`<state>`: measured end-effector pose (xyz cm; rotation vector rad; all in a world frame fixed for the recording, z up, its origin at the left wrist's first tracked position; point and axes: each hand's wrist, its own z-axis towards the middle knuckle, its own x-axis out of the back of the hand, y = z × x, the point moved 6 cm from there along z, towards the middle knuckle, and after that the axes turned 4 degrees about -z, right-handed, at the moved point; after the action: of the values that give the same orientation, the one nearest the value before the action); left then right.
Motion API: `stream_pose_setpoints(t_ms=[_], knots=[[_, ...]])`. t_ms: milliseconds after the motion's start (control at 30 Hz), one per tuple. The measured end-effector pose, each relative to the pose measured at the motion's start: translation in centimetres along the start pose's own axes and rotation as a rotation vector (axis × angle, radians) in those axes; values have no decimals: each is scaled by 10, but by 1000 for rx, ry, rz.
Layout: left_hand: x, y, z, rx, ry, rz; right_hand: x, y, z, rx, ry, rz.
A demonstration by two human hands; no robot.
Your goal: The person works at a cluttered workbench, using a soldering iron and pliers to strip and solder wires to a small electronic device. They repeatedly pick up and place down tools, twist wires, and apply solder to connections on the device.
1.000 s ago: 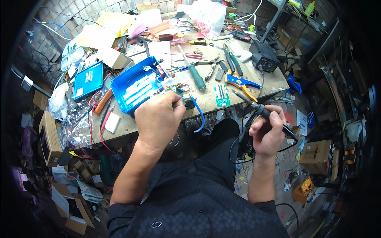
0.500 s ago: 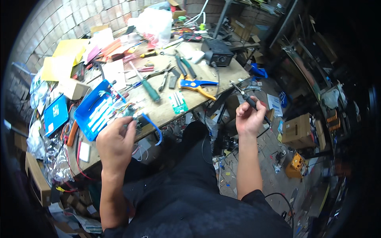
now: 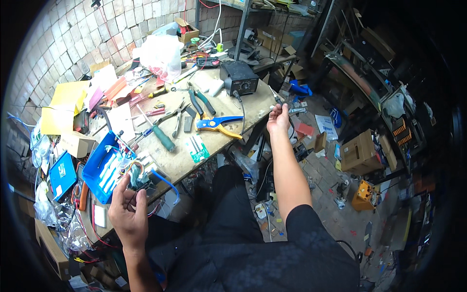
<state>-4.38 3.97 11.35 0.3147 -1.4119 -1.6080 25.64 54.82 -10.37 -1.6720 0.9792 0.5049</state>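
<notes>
My left hand (image 3: 129, 209) is below the blue open box (image 3: 99, 170), fingers loosely curved and apart. The box holds white strips and wires. Beside it are wired electronics (image 3: 141, 177) with a blue cable. My right hand (image 3: 278, 118) reaches out to the bench's right corner, fingers curled round the soldering iron (image 3: 276, 100), whose grip is mostly hidden. Near that hand stands a black soldering station (image 3: 238, 75). On the bench lie a green circuit board (image 3: 196, 148), blue-yellow wire strippers (image 3: 218, 124), a green screwdriver (image 3: 163, 138) and pliers (image 3: 202, 102).
The cluttered bench (image 3: 214, 82) carries yellow paper (image 3: 65, 100), a blue lid (image 3: 63, 175) and a white bag (image 3: 158, 56) against a brick wall. To the right are a metal rack (image 3: 357, 87), a cardboard box (image 3: 360, 153) and scraps on the floor.
My right hand has moved forward with the iron to the bench's corner. My left hand has drawn back from the electronics, its fingers loosening. The view has swung rightward.
</notes>
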Motion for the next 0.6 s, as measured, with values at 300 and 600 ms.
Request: stream_pose_setpoints(t_ms=[300,600], knots=[[12,-12,-24,107,51,-112,-6,21,7,117,283,-321],[20,-41,-54,157,21,-240,1,-6,22,19,38,-363]])
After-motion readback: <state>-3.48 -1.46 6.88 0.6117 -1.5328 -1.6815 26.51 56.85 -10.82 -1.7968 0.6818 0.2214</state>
